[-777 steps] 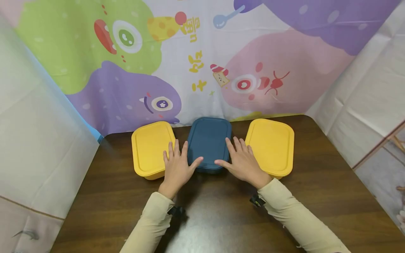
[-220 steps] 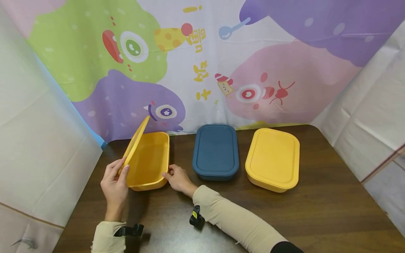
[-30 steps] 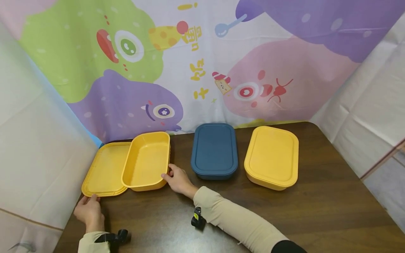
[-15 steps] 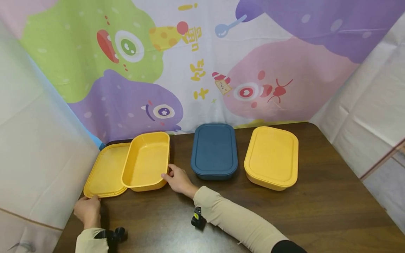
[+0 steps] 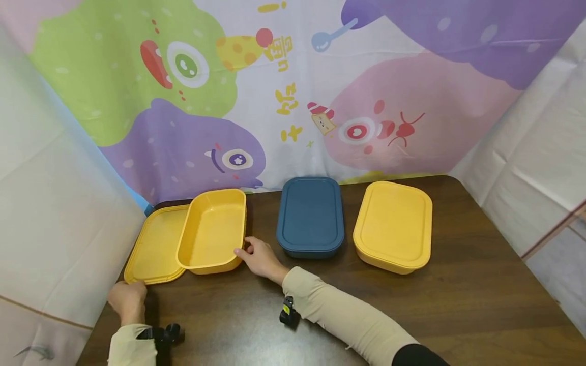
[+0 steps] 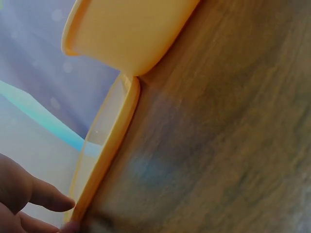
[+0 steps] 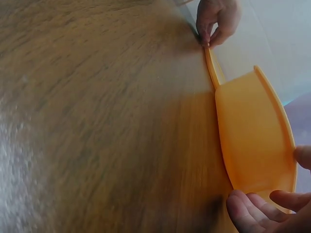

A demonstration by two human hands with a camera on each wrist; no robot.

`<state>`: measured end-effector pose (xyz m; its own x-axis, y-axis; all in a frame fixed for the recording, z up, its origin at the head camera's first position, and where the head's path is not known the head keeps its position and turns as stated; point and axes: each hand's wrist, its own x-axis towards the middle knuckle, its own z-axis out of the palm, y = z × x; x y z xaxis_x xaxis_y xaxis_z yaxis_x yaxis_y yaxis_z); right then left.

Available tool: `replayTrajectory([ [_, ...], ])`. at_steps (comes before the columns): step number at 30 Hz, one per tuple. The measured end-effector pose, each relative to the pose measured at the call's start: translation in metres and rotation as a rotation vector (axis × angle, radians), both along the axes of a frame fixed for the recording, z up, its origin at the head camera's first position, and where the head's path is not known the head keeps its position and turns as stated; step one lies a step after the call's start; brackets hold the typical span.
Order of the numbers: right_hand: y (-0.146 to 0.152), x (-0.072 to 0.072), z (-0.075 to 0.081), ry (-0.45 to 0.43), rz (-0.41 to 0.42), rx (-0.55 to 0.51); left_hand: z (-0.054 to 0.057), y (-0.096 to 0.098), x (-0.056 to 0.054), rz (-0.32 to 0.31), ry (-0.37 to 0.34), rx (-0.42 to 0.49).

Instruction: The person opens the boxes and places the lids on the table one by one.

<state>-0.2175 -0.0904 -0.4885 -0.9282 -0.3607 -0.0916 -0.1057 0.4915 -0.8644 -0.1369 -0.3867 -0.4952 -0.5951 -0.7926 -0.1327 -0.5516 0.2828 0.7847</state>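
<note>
At the left of the table an uncovered yellow food storage box (image 5: 214, 268) stands upright, with nothing inside. Its yellow lid (image 5: 157, 244) lies flat, inner side up, directly left of it, the lid's right edge hidden behind the box. My left hand (image 5: 128, 299) pinches the near left corner of that lid; finger and thumb (image 6: 51, 196) show at its edge in the left wrist view. My right hand (image 5: 262, 260) grips the box's near right corner, thumb over the rim and fingers (image 7: 257, 211) against the outer wall.
A lidded dark blue box (image 5: 310, 216) stands mid-table, and a lidded yellow box (image 5: 393, 223) stands to its right. A cartoon-printed cloth (image 5: 293, 101) hangs behind the dark wooden table (image 5: 329, 300). Pale sheets (image 5: 55, 203) flank both sides.
First all boxes were lidded, with both hands over them. Later my left hand held the left lid tilted up; now it lies flat. Lately the lid shifted slightly right; my right hand stayed.
</note>
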Motion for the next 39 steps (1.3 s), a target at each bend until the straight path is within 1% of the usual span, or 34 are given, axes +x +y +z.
replayTrajectory([
  [4, 0.003, -0.002, -0.001, 0.018, 0.018, 0.012, 0.003, 0.0, 0.002, -0.034, -0.077, -0.032],
  [6, 0.005, -0.002, -0.002, 0.037, 0.021, 0.017, 0.006, 0.001, 0.002, -0.054, -0.105, -0.053],
  [7, 0.006, -0.003, -0.002, 0.049, 0.022, 0.019, 0.008, 0.002, 0.002, -0.06, -0.107, -0.053],
  [13, 0.011, -0.004, 0.0, 0.117, 0.025, 0.044, 0.019, 0.015, -0.002, -0.074, -0.009, -0.039],
  [16, 0.012, -0.004, 0.003, 0.137, 0.032, 0.063, 0.024, 0.023, -0.004, -0.078, 0.033, -0.061],
  [21, 0.014, -0.004, 0.01, 0.163, 0.043, 0.093, 0.032, 0.036, -0.008, -0.101, 0.107, -0.126],
  [27, 0.018, -0.005, 0.017, 0.168, 0.08, 0.077, 0.042, 0.051, -0.011, -0.155, 0.182, -0.149],
  [30, 0.021, -0.005, 0.022, 0.168, 0.104, 0.064, 0.046, 0.058, -0.012, -0.197, 0.225, -0.148],
  [33, 0.026, -0.006, 0.031, 0.16, 0.104, 0.029, 0.05, 0.066, -0.013, -0.252, 0.244, -0.163],
  [36, 0.03, -0.008, 0.041, 0.153, 0.088, -0.001, 0.053, 0.074, -0.014, -0.304, 0.223, -0.164],
  [39, 0.035, -0.01, 0.05, 0.161, 0.077, -0.018, 0.057, 0.08, -0.015, -0.329, 0.208, -0.146],
])
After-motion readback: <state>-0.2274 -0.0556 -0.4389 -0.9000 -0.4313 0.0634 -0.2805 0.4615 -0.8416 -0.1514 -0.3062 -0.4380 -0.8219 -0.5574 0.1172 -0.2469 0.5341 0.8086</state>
